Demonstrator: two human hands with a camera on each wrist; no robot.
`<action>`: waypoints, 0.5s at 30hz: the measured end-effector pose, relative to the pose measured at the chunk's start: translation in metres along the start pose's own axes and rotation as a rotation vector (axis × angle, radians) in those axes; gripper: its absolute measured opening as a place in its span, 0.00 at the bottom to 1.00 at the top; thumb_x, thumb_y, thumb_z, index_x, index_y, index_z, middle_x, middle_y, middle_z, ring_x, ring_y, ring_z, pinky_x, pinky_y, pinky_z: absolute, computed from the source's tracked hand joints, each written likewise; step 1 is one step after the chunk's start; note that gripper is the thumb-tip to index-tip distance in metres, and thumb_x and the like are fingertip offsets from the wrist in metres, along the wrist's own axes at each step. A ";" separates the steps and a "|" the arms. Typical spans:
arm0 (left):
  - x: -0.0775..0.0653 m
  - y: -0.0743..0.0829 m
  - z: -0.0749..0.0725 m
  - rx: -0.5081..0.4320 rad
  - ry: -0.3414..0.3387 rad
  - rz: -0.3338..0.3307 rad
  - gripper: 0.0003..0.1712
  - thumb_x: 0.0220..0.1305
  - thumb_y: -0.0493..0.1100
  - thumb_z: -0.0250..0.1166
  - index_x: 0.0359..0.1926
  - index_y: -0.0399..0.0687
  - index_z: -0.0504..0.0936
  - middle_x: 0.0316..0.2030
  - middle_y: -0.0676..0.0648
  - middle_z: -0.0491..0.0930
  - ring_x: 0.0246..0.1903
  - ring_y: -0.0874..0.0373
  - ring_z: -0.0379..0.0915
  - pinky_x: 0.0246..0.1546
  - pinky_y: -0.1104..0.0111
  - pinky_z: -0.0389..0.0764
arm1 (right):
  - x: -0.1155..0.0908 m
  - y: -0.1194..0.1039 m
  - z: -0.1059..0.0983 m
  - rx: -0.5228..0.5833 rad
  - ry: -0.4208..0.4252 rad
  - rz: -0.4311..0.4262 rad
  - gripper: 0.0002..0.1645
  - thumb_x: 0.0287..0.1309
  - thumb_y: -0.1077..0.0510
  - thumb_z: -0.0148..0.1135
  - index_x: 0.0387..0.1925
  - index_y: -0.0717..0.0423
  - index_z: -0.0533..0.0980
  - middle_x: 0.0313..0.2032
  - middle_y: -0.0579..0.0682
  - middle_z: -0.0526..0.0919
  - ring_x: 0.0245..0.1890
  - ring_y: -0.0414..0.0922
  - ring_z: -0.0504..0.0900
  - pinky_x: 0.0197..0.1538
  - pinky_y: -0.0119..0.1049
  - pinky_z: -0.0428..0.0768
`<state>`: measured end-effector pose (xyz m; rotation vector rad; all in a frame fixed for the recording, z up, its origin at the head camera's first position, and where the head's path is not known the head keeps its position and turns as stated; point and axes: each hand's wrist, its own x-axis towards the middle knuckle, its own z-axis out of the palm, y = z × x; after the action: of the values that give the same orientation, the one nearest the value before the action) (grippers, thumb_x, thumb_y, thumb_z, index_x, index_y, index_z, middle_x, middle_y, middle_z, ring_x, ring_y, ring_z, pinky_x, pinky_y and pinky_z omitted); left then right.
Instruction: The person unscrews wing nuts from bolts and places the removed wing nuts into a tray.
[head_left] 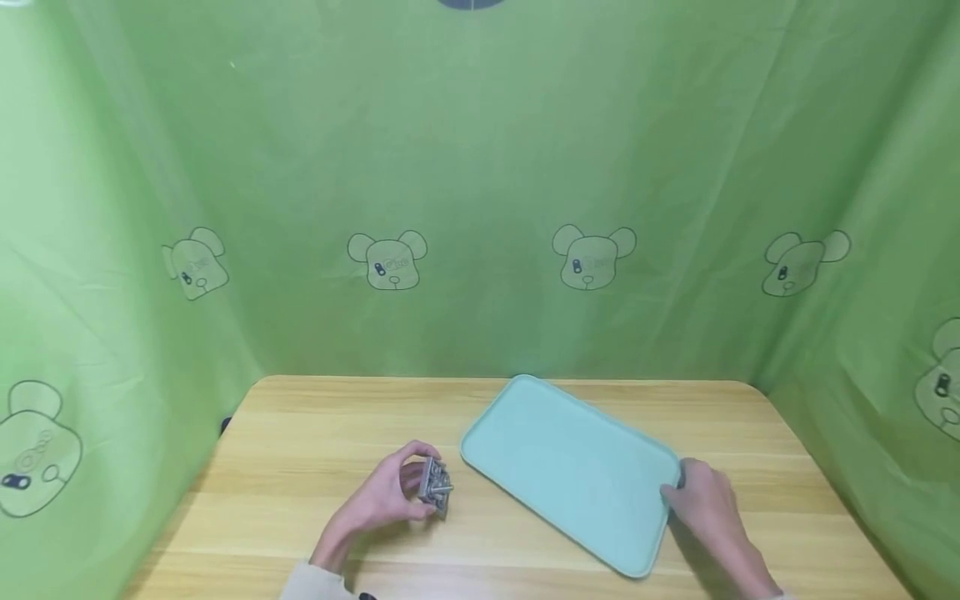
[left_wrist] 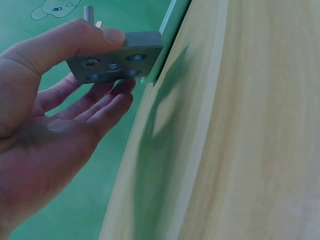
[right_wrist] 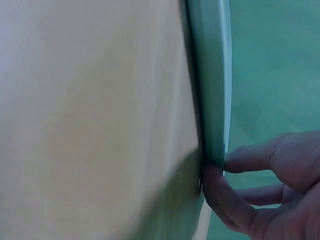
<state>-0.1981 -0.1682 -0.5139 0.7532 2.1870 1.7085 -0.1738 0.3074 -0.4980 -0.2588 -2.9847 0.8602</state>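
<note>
Between thumb and fingers my left hand (head_left: 390, 492) grips a grey metal block (head_left: 435, 487) with a threaded bolt standing out of one face. In the left wrist view the block (left_wrist: 120, 60) shows a flat side with several round holes, held above the wooden table. A light teal tray (head_left: 577, 471) lies aslant on the table to the right of the block. My right hand (head_left: 705, 500) pinches the tray's right edge, thumb on top. Fingers curl under the tray's rim (right_wrist: 215, 100) in the right wrist view.
The wooden table (head_left: 315, 433) has rounded far corners. Green curtains (head_left: 480, 167) printed with bear heads enclose it at the back and both sides. The tray's far corner reaches the table's back edge. A small dark object (head_left: 225, 425) shows at the table's left edge.
</note>
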 end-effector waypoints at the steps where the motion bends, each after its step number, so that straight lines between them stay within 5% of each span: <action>1: 0.000 0.000 -0.001 -0.018 -0.001 -0.002 0.40 0.49 0.25 0.73 0.64 0.33 0.67 0.61 0.31 0.75 0.66 0.36 0.69 0.72 0.51 0.68 | 0.003 0.000 0.000 0.003 0.009 -0.005 0.07 0.58 0.66 0.63 0.29 0.66 0.74 0.21 0.52 0.72 0.23 0.47 0.72 0.23 0.35 0.74; 8: 0.000 0.001 -0.003 -0.148 0.014 -0.003 0.44 0.50 0.23 0.72 0.69 0.32 0.66 0.64 0.27 0.70 0.65 0.34 0.69 0.66 0.60 0.77 | 0.027 -0.006 0.007 0.002 0.063 -0.066 0.20 0.57 0.67 0.63 0.18 0.55 0.63 0.17 0.48 0.64 0.19 0.45 0.66 0.19 0.32 0.65; 15: 0.000 0.003 -0.004 -0.275 0.009 0.020 0.49 0.50 0.23 0.71 0.73 0.31 0.62 0.70 0.27 0.59 0.68 0.27 0.61 0.64 0.54 0.80 | 0.057 -0.018 0.019 0.027 0.063 -0.142 0.09 0.54 0.69 0.63 0.21 0.59 0.75 0.18 0.48 0.70 0.21 0.46 0.69 0.21 0.33 0.66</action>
<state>-0.1990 -0.1709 -0.5102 0.6976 1.8990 1.9713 -0.2337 0.2921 -0.5058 -0.0707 -2.8892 0.8589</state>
